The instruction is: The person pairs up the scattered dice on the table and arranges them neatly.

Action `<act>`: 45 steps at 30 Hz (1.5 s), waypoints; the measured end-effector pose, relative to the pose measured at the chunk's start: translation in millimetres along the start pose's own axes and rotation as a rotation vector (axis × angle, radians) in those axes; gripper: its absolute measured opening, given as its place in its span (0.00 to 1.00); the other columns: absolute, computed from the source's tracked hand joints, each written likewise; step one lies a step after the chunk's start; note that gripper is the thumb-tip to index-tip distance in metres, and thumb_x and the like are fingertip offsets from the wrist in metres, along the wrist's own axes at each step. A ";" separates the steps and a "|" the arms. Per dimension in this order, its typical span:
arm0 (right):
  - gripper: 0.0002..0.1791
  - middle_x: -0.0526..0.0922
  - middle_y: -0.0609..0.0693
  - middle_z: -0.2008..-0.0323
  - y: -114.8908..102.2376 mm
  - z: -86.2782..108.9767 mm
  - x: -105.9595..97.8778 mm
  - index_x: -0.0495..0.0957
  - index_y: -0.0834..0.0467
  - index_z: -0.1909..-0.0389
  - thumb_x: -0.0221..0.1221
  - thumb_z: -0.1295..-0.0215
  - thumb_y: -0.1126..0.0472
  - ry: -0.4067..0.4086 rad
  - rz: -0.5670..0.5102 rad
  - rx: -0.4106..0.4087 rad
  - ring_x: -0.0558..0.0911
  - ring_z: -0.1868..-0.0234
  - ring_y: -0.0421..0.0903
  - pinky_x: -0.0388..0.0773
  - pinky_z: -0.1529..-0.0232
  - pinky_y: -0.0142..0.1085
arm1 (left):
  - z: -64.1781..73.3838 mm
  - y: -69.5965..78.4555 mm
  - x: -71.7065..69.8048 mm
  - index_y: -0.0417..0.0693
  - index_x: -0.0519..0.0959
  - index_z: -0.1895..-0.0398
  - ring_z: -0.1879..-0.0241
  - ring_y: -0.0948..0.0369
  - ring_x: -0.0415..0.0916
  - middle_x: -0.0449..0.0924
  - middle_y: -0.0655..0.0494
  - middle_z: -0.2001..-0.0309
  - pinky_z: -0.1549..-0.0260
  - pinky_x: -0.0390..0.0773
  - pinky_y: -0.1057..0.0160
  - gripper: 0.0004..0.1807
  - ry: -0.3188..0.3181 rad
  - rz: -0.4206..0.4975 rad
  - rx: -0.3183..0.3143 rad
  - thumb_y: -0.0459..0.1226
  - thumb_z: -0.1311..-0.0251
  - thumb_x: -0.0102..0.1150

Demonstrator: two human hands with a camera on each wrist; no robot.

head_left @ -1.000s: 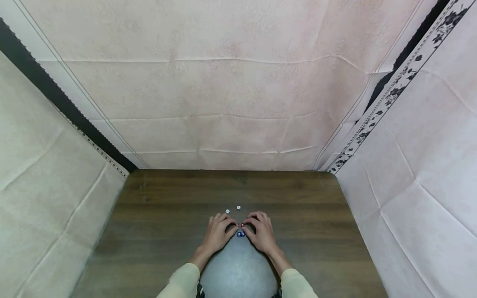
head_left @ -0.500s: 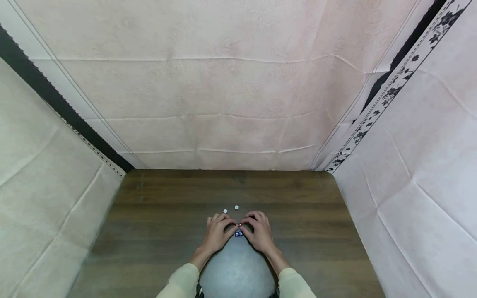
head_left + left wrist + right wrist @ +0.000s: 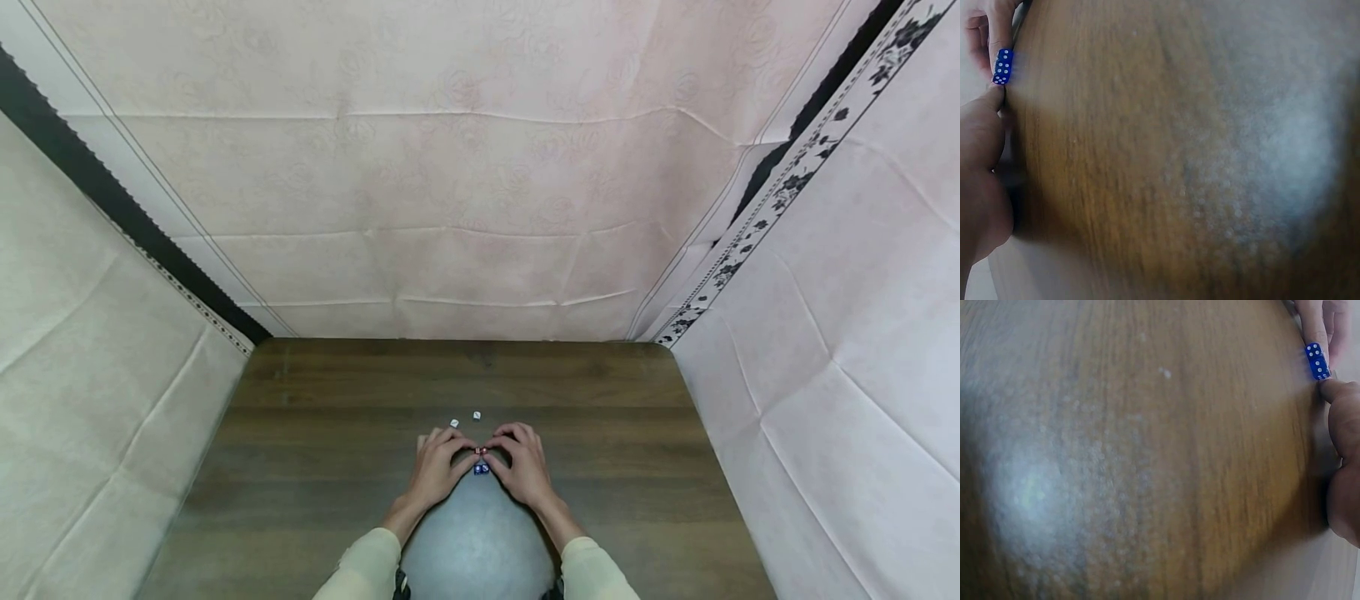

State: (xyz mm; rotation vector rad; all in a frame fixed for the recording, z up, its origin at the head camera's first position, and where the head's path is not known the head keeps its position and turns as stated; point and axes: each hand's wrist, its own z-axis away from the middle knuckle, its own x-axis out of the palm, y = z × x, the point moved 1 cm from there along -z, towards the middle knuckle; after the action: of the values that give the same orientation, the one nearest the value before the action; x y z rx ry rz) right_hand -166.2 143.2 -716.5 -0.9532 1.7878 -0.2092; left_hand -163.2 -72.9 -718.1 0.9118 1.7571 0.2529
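My left hand (image 3: 437, 463) and right hand (image 3: 522, 463) face each other over the table, thumbs and forefingers curved inward. Between the fingertips lie two small red dice (image 3: 482, 451), side by side; each hand pinches the one on its side. Just nearer to me, two blue dice (image 3: 481, 469) with white pips sit side by side on the tabletop. In the left wrist view the blue dice (image 3: 1002, 66) overlap the thumbs and hide the red ones. The right wrist view likewise shows the blue dice (image 3: 1317, 361) in front of the thumb tips.
Two white dice stand apart beyond my hands: one (image 3: 454, 423) close to the left fingertips, another (image 3: 477, 415) farther back. The wooden table (image 3: 337, 375) ends at pale cloth hangings (image 3: 450, 183) at the back and sides.
A second ago a gap showed between the fingertips of both hands. They have come together, bringing the two red dice side by side. The blue and white dice have stayed put.
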 end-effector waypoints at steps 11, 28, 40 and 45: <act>0.06 0.87 0.52 0.43 0.4 0.9 0.1 0.93 0.50 0.53 0.77 0.28 0.56 -0.042 -0.043 0.045 0.79 0.35 0.58 0.71 0.29 0.63 | -0.1 1.4 -2.1 0.61 0.94 0.55 0.54 0.58 0.80 0.89 0.62 0.55 0.52 0.68 0.51 0.08 -0.003 -0.017 0.003 0.46 0.34 0.82; 0.09 0.88 0.55 0.45 -5.4 -2.7 -4.4 0.93 0.53 0.54 0.80 0.32 0.59 -0.019 -0.029 0.005 0.81 0.37 0.59 0.73 0.32 0.62 | -1.0 -1.4 -3.7 0.62 0.94 0.52 0.51 0.56 0.80 0.89 0.60 0.53 0.49 0.68 0.49 0.07 -0.035 0.029 -0.015 0.47 0.30 0.79; 0.12 0.91 0.55 0.44 2.7 -5.2 -21.8 0.92 0.59 0.48 0.76 0.30 0.66 -0.087 -0.135 0.064 0.85 0.37 0.57 0.82 0.35 0.58 | -0.1 2.3 -3.5 0.61 0.94 0.53 0.52 0.57 0.80 0.89 0.61 0.54 0.49 0.69 0.49 0.08 -0.023 0.019 -0.021 0.46 0.32 0.81; 0.11 0.92 0.53 0.46 3.1 -12.2 -25.0 0.92 0.59 0.48 0.75 0.28 0.67 -0.091 -0.124 0.095 0.87 0.39 0.55 0.84 0.35 0.57 | -0.1 2.8 -3.6 0.61 0.94 0.53 0.52 0.57 0.80 0.89 0.62 0.54 0.48 0.69 0.49 0.08 -0.021 0.016 -0.022 0.46 0.32 0.81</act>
State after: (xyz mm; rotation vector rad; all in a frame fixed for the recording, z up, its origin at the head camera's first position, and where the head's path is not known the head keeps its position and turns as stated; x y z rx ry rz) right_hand -175.0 159.0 -695.1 -0.9905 1.6232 -0.3215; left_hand -161.5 -73.5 -713.9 0.9101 1.7248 0.2714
